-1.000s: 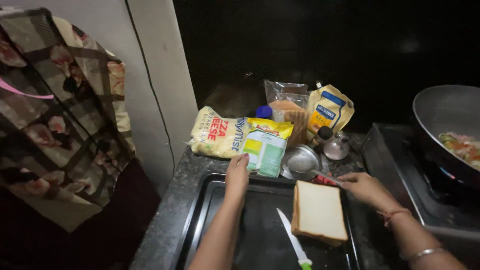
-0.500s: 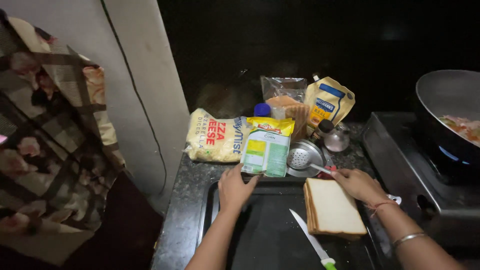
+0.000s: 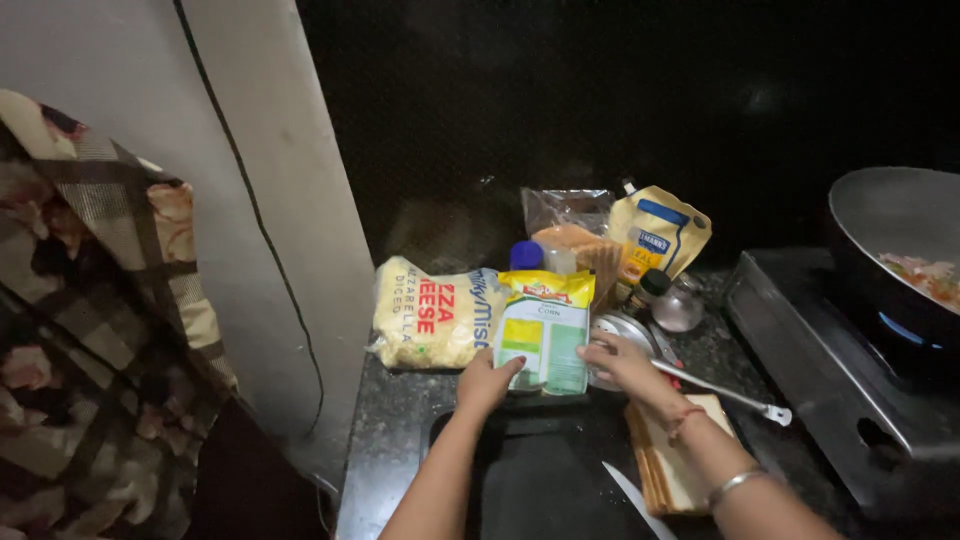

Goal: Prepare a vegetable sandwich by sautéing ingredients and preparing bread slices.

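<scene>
Both hands, left hand [image 3: 488, 380] and right hand [image 3: 618, 362], grip the corn packet [image 3: 545, 332]; steadying its lower corners evenly would keep it upright.

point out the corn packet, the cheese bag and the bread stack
corn packet [image 3: 543, 335], head view, middle of its front
cheese bag [image 3: 425, 315], head view, its clear front
bread stack [image 3: 672, 470], head view, top slice
</scene>
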